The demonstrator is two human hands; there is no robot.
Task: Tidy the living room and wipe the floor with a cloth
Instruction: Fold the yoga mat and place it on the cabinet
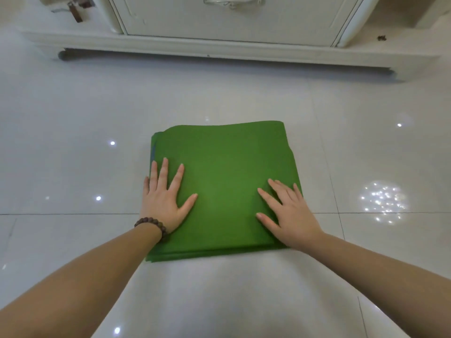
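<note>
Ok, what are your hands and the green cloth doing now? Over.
Left hand and right hand flat, fingers straight, pressing green cloth. Cloth folded, flat on floor. White cabinet ahead, nothing between.

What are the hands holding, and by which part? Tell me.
Nothing is gripped. The left hand and right hand press flat, fingers straight, on the near half of the folded green cloth.

Bright, even overhead light; ceiling lamps glaring as white spots on glossy floor (73, 123). Soft shadow lying btwn forearms. Wide-angle bending edges; slight blur.
</note>
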